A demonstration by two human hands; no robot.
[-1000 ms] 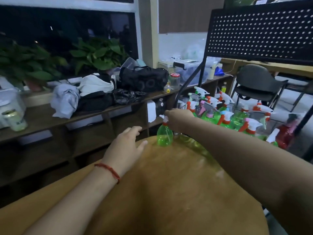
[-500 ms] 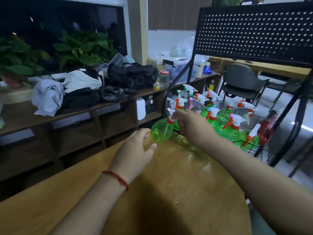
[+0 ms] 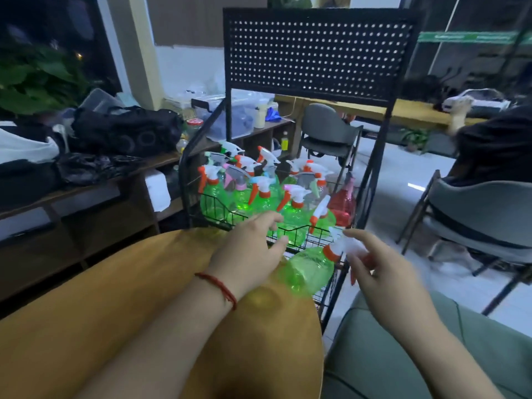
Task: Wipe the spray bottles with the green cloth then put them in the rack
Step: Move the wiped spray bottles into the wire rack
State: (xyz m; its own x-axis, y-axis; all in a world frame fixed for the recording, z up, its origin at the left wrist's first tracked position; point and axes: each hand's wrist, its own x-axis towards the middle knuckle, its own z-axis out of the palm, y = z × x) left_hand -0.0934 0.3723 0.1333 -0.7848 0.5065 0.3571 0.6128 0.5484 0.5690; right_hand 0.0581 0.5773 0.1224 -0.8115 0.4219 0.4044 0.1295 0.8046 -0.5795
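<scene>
A green spray bottle (image 3: 309, 270) with an orange and white trigger head lies tilted over the right edge of the round wooden table (image 3: 121, 283). My right hand (image 3: 374, 266) pinches its white trigger head. Left of the bottle, my left hand (image 3: 250, 251) hovers with relaxed fingers, and whether it touches the bottle is unclear. Just beyond stands the black wire rack (image 3: 290, 234), holding several green spray bottles (image 3: 259, 197) and one red bottle (image 3: 344, 203). No green cloth is in view.
A black pegboard panel (image 3: 316, 53) rises behind the rack. A wooden shelf (image 3: 86, 191) with bags and clothes runs along the left. Grey chairs (image 3: 483, 214) stand at the right, one with a seated person (image 3: 495, 145). A green cushion (image 3: 403, 355) lies beside the table.
My right hand has carried the bottle by its head from the table's far edge rightward and tipped it over near the rack. My left hand followed it. The view turned right.
</scene>
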